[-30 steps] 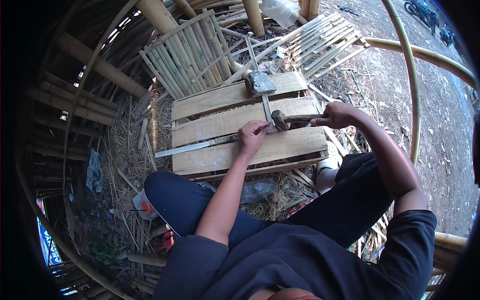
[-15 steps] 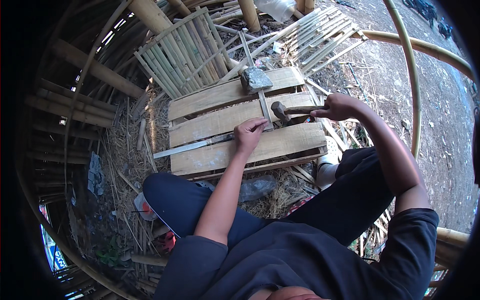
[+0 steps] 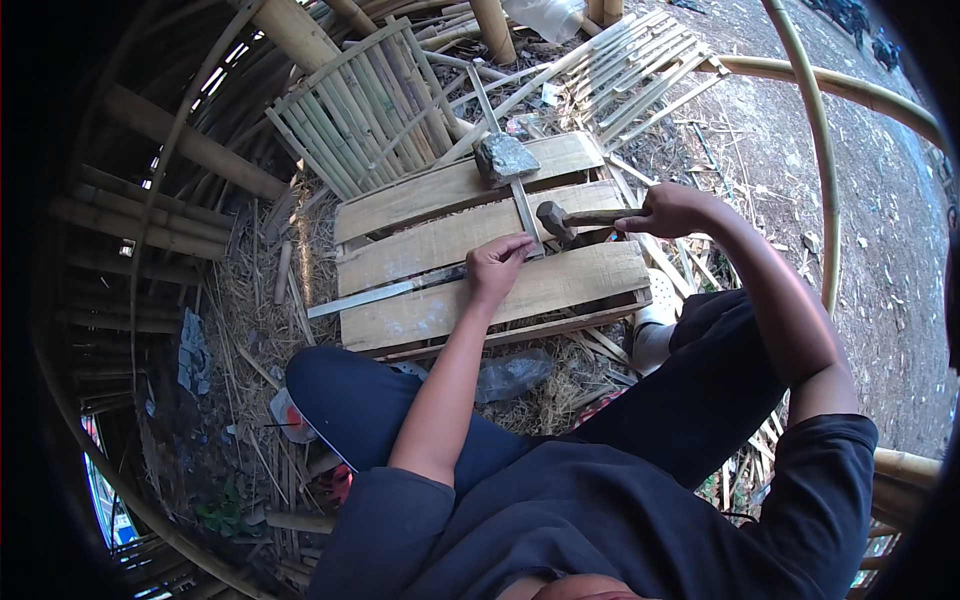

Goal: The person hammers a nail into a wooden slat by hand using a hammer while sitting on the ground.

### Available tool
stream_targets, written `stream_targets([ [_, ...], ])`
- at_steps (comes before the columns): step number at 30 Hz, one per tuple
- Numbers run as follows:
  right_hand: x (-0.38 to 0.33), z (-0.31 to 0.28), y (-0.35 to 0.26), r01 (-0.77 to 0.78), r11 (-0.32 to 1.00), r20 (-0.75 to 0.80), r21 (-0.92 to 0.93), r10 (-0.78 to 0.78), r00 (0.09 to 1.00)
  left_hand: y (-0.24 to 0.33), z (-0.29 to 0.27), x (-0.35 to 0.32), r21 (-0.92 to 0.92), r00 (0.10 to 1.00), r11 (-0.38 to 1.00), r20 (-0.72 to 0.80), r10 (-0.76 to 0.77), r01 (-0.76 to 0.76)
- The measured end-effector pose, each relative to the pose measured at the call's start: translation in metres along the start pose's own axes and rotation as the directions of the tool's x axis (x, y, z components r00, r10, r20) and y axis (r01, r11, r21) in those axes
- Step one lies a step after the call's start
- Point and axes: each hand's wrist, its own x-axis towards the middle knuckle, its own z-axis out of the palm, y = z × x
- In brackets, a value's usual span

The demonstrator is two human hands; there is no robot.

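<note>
My right hand is wrapped around the wooden handle of a hammer. Its metal head is over the low plank platform, close to the end of a thin bamboo strip. A grey stone rests on top of that strip, which reaches away beyond the platform. My left hand is closed in a pinch by the strip's near end; whatever its fingertips hold is too small to make out. Beneath the left hand, a second pale strip lies along a gap between planks and sticks out to the left.
Behind the platform stand a bamboo slat panel and, further right, a lighter slatted frame. A curved bamboo pole rises at the right. My bent legs flank the platform's near side, with a clear plastic bottle between them.
The whole view has shifted very slightly. The hammer head has moved a little to the left; both hands stay in nearly the same places.
</note>
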Motion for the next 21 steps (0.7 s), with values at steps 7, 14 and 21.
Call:
stream_targets([
  [7, -0.006, 0.003, -0.006, 0.037, 0.998, 0.031, 0.056, -0.039, 0.999, 0.006, 0.002, 0.001, -0.023, 0.999, 0.999, -0.022, -0.03, 0.029],
  [14, 0.008, 0.012, -0.005, 0.041, 0.998, 0.067, 0.056, -0.044, 0.997, 0.005, 0.003, 0.001, 0.009, 0.998, 0.999, -0.044, -0.048, 0.048],
  [21, 0.02, 0.02, 0.003, 0.089, 0.995, 0.07, 0.047, -0.092, 0.993, -0.001, 0.002, 0.0, -0.003, 0.996, 1.0, -0.083, -0.024, 0.023],
])
